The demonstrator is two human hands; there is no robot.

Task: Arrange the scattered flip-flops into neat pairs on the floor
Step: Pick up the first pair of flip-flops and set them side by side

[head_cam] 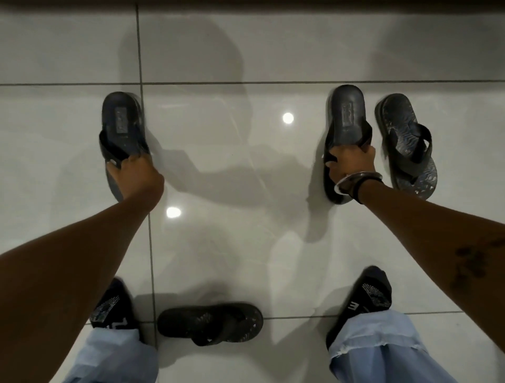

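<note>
My left hand [138,175] grips the strap of a dark blue flip-flop [120,120] at the left, heel pointing away from me. My right hand [351,165], with a bangle at the wrist, grips the strap of the matching dark blue flip-flop [347,114] at the right. Right beside that one lies a black patterned flip-flop [404,139], flat on the floor, slightly angled. Its black patterned mate [210,324] lies sideways on the floor between my feet, near the bottom of the view.
The floor is glossy white tile [246,164] with dark grout lines and light reflections. My feet in dark socks [366,303] and light blue trouser legs [382,352] stand at the bottom. A dark edge [246,3] runs along the top.
</note>
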